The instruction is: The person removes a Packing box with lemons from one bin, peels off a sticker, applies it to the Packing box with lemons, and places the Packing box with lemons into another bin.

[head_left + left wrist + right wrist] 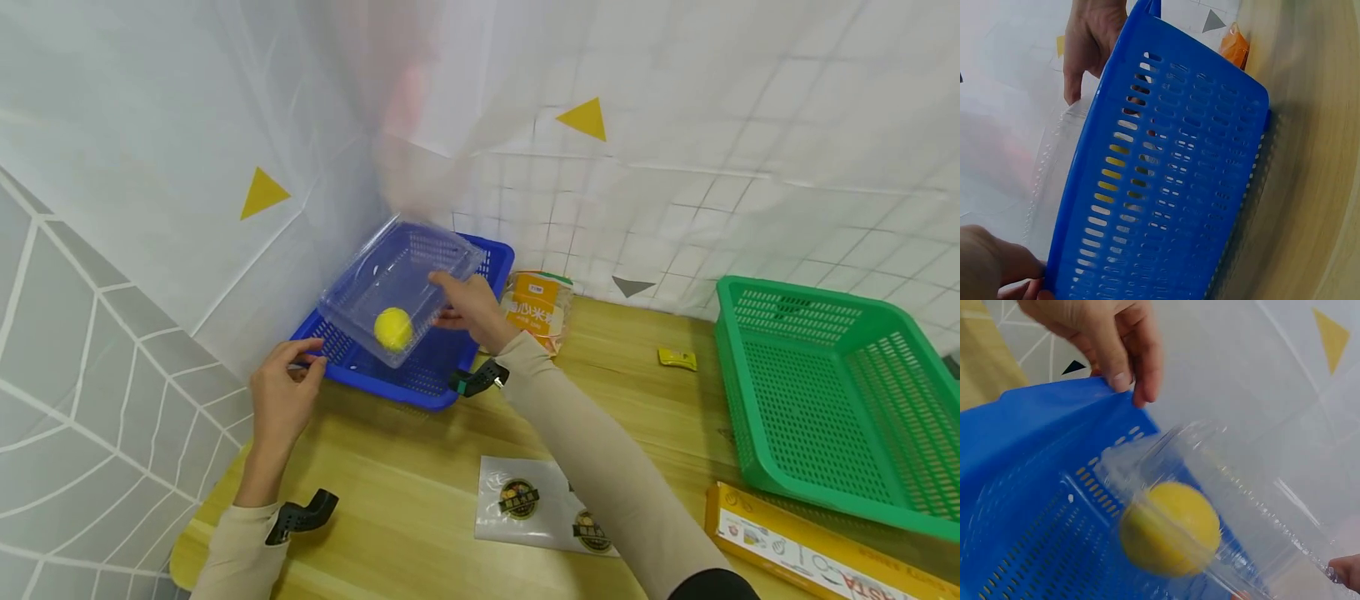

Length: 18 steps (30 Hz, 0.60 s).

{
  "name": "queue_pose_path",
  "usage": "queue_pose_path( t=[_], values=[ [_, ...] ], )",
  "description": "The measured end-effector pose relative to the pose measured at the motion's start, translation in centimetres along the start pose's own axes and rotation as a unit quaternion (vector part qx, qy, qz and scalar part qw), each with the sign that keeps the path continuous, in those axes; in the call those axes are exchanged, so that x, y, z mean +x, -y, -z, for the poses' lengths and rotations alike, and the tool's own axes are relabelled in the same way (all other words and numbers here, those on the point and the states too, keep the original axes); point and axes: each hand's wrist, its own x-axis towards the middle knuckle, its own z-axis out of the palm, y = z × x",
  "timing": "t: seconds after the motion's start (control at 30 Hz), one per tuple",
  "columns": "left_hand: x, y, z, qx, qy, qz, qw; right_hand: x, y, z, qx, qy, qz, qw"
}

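A clear plastic box [375, 279] hangs tilted over the blue basket [382, 392], gripped at its right edge by my right hand [472, 310]. Inside the box, at its lower end, lies a round yellow fruit [1171, 530] resembling a lemon. My left hand [285, 387] pinches the basket's rim at the near left corner, thumb on one side and fingers on the other [1110, 340]. In the left wrist view the basket's slotted wall [1172, 137] hides most of the box, and yellow shows through some slots.
A green basket [765, 450] stands at the right, with a yellow-orange carton [810, 542] before it. An orange snack bag [536, 308] leans behind the blue basket's right side. A small yellow packet [677, 359] and a sticker sheet [517, 529] lie on the wooden table [390, 500].
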Motion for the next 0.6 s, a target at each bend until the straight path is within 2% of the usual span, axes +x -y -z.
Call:
queue_pose_path(
  t=[0.13,0.23,0.3,0.5,0.6],
  values=[
    [-0.1,0.0,-0.1,-0.028,-0.012,0.021,0.9993,-0.5,0.7,0.9,0.012,0.004,0.004,0.9999],
    [-0.3,0.0,-0.2,-0.064,-0.035,0.062,0.9954,-1.0,1.1,1.6,0.016,0.008,0.006,0.9998],
    [-0.5,-0.1,-0.2,-0.087,-0.058,0.097,0.9897,-1.2,1.2,2.0,0.021,0.008,0.006,0.9997],
    [-1.3,-0.3,-0.5,-0.142,-0.116,0.2,0.9625,-1.8,1.5,3.0,0.037,0.011,0.005,0.9992],
    [-1.5,-0.2,-0.7,-0.191,-0.119,0.253,0.9408,-2.0,1.6,3.4,0.04,0.015,0.004,0.9991]
  ],
)
